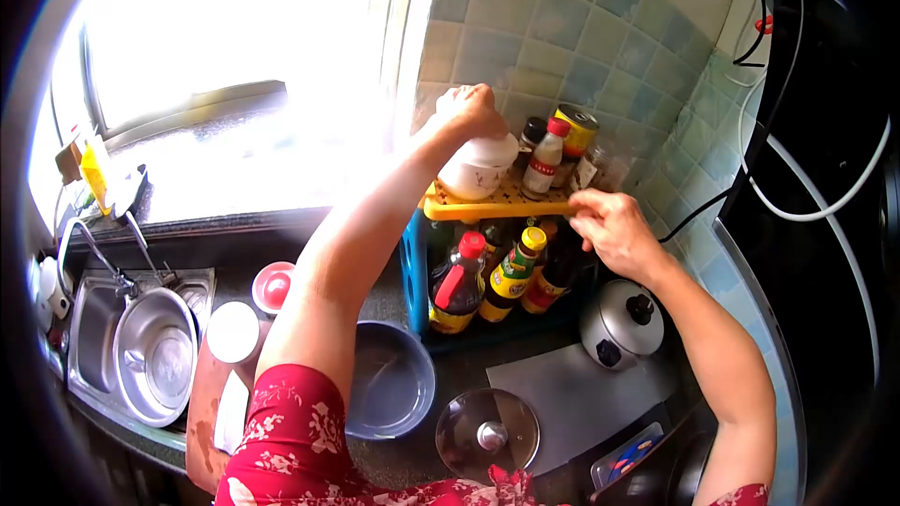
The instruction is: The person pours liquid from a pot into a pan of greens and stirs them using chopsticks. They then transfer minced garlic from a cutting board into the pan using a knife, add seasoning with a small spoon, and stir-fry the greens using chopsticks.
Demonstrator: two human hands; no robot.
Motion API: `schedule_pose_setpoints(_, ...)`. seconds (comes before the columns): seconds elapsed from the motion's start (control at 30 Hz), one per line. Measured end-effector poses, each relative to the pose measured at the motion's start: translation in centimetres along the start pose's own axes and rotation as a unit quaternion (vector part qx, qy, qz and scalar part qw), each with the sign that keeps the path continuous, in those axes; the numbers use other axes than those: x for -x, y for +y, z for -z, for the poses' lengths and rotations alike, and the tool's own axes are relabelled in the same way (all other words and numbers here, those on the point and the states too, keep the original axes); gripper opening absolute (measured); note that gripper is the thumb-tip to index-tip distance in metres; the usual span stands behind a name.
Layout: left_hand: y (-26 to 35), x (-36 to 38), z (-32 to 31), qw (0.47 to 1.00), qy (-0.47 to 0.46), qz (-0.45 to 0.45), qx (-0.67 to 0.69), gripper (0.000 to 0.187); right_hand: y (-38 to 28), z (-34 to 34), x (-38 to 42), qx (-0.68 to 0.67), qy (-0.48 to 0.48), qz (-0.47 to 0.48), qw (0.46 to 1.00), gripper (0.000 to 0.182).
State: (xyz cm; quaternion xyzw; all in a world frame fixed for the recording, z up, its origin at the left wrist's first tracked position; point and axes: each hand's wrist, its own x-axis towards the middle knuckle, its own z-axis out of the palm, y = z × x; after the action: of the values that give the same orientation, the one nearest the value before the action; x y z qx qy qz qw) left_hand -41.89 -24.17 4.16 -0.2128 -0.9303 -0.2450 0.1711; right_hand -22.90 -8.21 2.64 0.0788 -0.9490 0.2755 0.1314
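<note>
My left hand (472, 111) is closed at the top of a white lidded jar (478, 169), which stands on the left of the orange upper shelf (502, 208); what its fingers grip is hidden. At the shelf's right front corner is my right hand (605, 225), fingers bent against the edge. Beside the jar stand a red-capped bottle (542, 167), a dark-capped jar (531, 134) and a yellow can (576, 131). Sauce bottles (511, 272) fill the level below.
A steel sink (89, 319) holds a metal basin (157, 356). Nearer are a blue-grey bowl (389, 384), a glass lid (487, 433), a grey mat (562, 394) and a silver pot (621, 323). Cables hang at the right. A wooden board (208, 394) lies beside the sink.
</note>
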Motion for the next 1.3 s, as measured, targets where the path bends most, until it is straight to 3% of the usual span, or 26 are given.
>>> schedule_pose_setpoints(0.03,0.0,-0.2,-0.1,1.0,-0.009,-0.011,-0.003,0.035,0.2,-0.3,-1.4,-0.032,-0.005,-0.033,0.999,0.022)
schedule_pose_setpoints(0.07,-0.1,-0.4,-0.3,1.0,-0.017,-0.023,-0.007,0.033,2.0,-1.0,-3.3,0.049,0.031,0.034,0.998,0.024)
schedule_pose_setpoints(0.17,-0.9,-1.1,-0.9,0.998,0.026,-0.016,0.046,0.033,2.3,-2.7,-6.8,0.147,0.124,0.097,0.976,0.018)
schedule_pose_setpoints(0.2,-1.8,-1.5,-0.7,0.998,0.028,-0.015,0.045,0.033,1.9,-2.9,-7.7,0.188,0.112,0.097,0.971,0.019)
schedule_pose_setpoints(0.27,-4.7,-2.3,0.3,0.983,0.041,-0.109,0.14,0.028,2.3,-3.9,-9.6,0.247,0.113,0.09,0.958,0.019)
schedule_pose_setpoints(0.33,-5.1,-1.0,3.2,0.943,0.039,-0.027,0.33,0.025,1.9,-4.8,-10.6,0.353,0.118,0.085,0.924,0.021)
schedule_pose_setpoints(0.37,-4.5,1.0,5.7,0.88,0.03,0.103,0.462,0.025,1.9,-5.1,-11.2,0.353,0.118,0.087,0.924,0.021)
schedule_pose_setpoints(0.43,-9.1,1.1,5.7,0.824,0.043,0.035,0.563,0.03,2.1,-5.7,-12.2,0.396,0.058,0.045,0.915,0.018)
schedule_pose_setpoints(0.47,-11.6,1.3,5.3,0.874,0.073,-0.016,0.48,0.032,2.5,-6.0,-12.7,0.4,0.06,0.038,0.914,0.015)
schedule_pose_setpoints(0.53,-12.4,3.1,6.1,0.912,0.1,-0.064,0.392,0.034,1.5,-5.8,-12.7,0.397,0.061,0.021,0.916,0.014)
schedule_pose_setpoints(0.57,-12.3,4.5,6.9,0.826,0.116,0.058,0.549,0.034,1.2,-5.7,-12.7,0.394,0.062,0.005,0.917,0.013)
schedule_pose_setpoints(0.63,-12.9,6.7,7.0,0.698,0.127,0.178,0.682,0.035,2.3,-5.3,-13.1,0.383,0.079,0.029,0.92,0.01)
schedule_pose_setpoints(0.67,-14.3,7.6,6.5,0.687,0.123,0.166,0.696,0.033,3.0,-5.0,-13.4,0.208,0.071,0.032,0.975,0.009)
schedule_pose_setpoints(0.7,-15.1,8.2,6.1,0.682,0.121,0.161,0.704,0.032,3.2,-5.0,-13.7,0.025,0.062,0.035,0.997,0.008)
schedule_pose_setpoints(0.73,-15.9,8.9,5.6,0.676,0.118,0.156,0.711,0.031,1.2,-4.4,-13.4,-0.154,0.015,-0.095,0.983,0.008)
schedule_pose_setpoints(0.77,-16.4,9.4,5.2,0.661,0.116,0.157,0.725,0.03,0.4,-4.6,-13.4,-0.153,0.013,-0.095,0.984,0.008)
schedule_pose_setpoints(0.83,-17.1,10.2,4.6,0.63,0.113,0.157,0.752,0.029,-0.5,-5.0,-13.6,-0.32,0.024,-0.112,0.94,0.005)
schedule_pose_setpoints(0.93,-18.4,11.2,3.6,0.584,0.106,0.155,0.79,0.028,-0.7,-6.1,-14.5,-0.327,0.022,-0.106,0.939,0.004)
schedule_pose_setpoints(0.97,-19.6,11.6,2.9,0.583,0.107,0.154,0.79,0.028,-0.7,-6.3,-14.6,-0.315,0.025,-0.1,0.944,0.006)
schedule_pose_setpoints(1.0,-21.4,12.0,2.1,0.785,0.12,-0.009,0.607,0.027,-0.9,-6.3,-14.5,-0.302,0.03,-0.095,0.948,0.007)
schedule_pose_setpoints(1.07,-23.3,12.6,1.2,0.907,0.121,-0.171,0.364,0.026,-1.2,-6.0,-14.3,-0.299,0.064,-0.061,0.95,0.007)
schedule_pose_setpoints(1.17,-23.9,12.8,-0.1,0.901,0.112,-0.122,0.401,0.026,-0.8,-5.3,-13.9,-0.219,0.112,-0.014,0.969,0.006)
schedule_pose_setpoints(1.23,-23.6,12.5,-1.1,0.819,0.155,-0.031,0.552,0.017,-0.4,-5.4,-13.6,-0.13,0.114,0.075,0.982,0.005)
schedule_pose_setpoints(1.27,-23.5,12.5,-1.3,0.783,0.17,-0.002,0.598,0.015,-0.6,-5.5,-13.4,-0.122,0.113,0.068,0.984,0.005)
schedule_pose_setpoints(1.3,-23.4,12.8,-1.2,0.814,0.166,-0.04,0.554,0.015,-0.7,-5.6,-13.4,-0.121,0.113,0.067,0.984,0.005)
